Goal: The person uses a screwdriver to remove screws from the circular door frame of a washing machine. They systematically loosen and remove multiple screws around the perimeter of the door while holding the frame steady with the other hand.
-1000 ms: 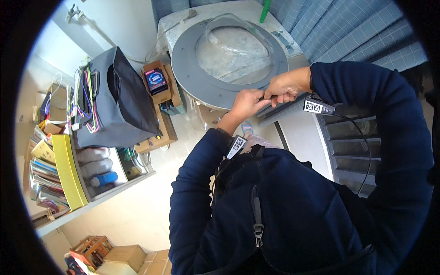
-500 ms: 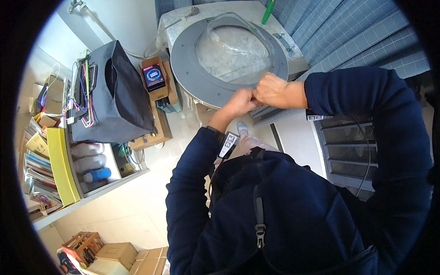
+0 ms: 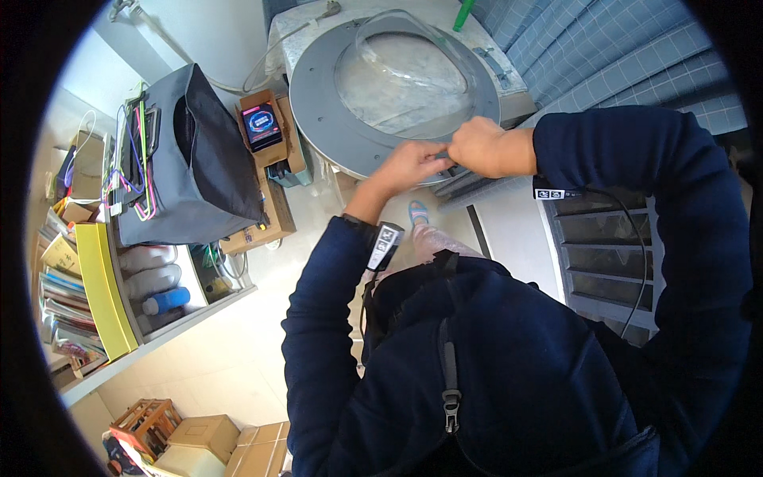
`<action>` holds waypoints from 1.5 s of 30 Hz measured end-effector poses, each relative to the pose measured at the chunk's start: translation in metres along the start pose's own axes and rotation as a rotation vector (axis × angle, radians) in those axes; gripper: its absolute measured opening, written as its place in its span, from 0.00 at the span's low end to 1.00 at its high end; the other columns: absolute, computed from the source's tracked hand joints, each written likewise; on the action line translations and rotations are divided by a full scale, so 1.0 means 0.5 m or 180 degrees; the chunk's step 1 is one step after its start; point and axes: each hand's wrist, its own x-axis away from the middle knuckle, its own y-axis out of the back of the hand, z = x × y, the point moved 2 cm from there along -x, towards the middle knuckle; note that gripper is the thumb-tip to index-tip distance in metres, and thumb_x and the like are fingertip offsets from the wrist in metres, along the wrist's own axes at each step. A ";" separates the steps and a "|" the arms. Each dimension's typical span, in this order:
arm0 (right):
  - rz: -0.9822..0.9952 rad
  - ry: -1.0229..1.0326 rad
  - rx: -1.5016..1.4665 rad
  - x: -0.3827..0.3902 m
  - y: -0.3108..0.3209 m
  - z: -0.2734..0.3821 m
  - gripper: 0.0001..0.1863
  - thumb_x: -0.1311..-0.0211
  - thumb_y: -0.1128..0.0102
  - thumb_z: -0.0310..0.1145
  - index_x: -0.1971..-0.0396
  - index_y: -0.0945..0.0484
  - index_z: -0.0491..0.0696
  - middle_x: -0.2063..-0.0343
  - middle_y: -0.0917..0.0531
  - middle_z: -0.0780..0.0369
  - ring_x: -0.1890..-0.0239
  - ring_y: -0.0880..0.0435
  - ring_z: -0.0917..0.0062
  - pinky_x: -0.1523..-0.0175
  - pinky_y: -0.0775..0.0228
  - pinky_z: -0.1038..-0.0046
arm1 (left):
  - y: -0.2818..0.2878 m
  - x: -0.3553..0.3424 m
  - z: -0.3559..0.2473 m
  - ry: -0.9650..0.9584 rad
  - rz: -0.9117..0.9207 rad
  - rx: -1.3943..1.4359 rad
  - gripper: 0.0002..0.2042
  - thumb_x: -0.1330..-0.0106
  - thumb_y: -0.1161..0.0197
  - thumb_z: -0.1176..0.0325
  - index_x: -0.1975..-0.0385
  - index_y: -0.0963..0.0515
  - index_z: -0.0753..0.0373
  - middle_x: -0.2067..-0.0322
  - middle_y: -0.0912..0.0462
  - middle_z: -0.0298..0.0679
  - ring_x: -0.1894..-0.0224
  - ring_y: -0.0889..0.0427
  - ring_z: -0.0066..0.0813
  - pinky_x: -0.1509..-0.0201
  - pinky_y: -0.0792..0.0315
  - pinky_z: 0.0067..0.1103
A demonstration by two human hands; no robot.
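A round grey ring with a clear glass bowl, like a washing machine door (image 3: pixel 318 111), lies flat on a white marbled tabletop (image 3: pixel 288 54). Both hands meet over its near right rim. My left hand (image 3: pixel 407 165) is closed, thumb and forefinger pinched together and pointing to the right. Close against it, my right hand (image 3: pixel 486 148) is curled with the knuckles up. Something small and dark shows between the fingertips, too small to name. The right hand's fingertips are hidden beneath it.
A dark grey fabric bag (image 3: pixel 159 175) stands on the left shelf near coloured hangers (image 3: pixel 145 159). Beside the table is an open carton (image 3: pixel 274 155) with a dark box (image 3: pixel 261 126). A blue checked curtain (image 3: pixel 620 71) hangs at right. A green-handled tool (image 3: pixel 463 14) lies behind.
My left hand has drawn slightly left, so the fingertips of the two hands show a little apart. The whole view has shifted slightly. The grey ring stays where it lay.
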 end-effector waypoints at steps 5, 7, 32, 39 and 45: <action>-0.0387 0.0750 0.0666 -0.007 0.014 0.023 0.05 0.55 0.37 0.31 0.75 0.17 0.51 0.72 0.14 0.62 0.68 0.14 0.68 0.67 0.24 0.63 | 0.043 0.028 0.006 0.0616 0.0015 0.0005 0.20 0.41 0.35 0.57 0.52 0.20 0.61 0.79 0.24 0.44 0.77 0.30 0.26 0.70 0.32 0.25; -0.0544 0.0253 0.0265 -0.016 0.008 0.014 0.12 0.53 0.37 0.32 0.66 0.20 0.47 0.72 0.15 0.59 0.68 0.14 0.64 0.67 0.25 0.61 | 0.020 0.030 -0.001 0.0281 0.0160 -0.0204 0.16 0.38 0.36 0.62 0.56 0.20 0.65 0.81 0.26 0.39 0.77 0.32 0.24 0.71 0.34 0.24; -0.0377 0.0489 0.0356 -0.022 0.031 0.014 0.10 0.47 0.42 0.35 0.66 0.18 0.50 0.75 0.16 0.57 0.70 0.15 0.60 0.67 0.25 0.63 | -0.027 0.005 0.035 0.0238 0.0109 0.0189 0.13 0.39 0.34 0.65 0.61 0.20 0.67 0.67 0.16 0.46 0.66 0.19 0.28 0.59 0.27 0.25; 0.0601 0.0178 -0.1056 -0.018 0.035 -0.049 0.21 0.37 0.48 0.49 0.72 0.17 0.45 0.74 0.17 0.50 0.69 0.17 0.53 0.63 0.26 0.56 | -0.026 -0.010 0.012 -0.0230 -0.0147 -0.0537 0.14 0.42 0.31 0.59 0.61 0.18 0.60 0.74 0.19 0.43 0.74 0.24 0.40 0.67 0.30 0.27; -0.0479 0.0006 -0.0592 0.017 -0.009 -0.020 0.12 0.42 0.40 0.36 0.65 0.23 0.42 0.73 0.17 0.51 0.68 0.16 0.56 0.63 0.26 0.57 | -0.026 -0.006 0.031 0.0329 0.0104 0.0036 0.14 0.46 0.31 0.57 0.64 0.17 0.60 0.73 0.18 0.44 0.70 0.20 0.40 0.64 0.28 0.30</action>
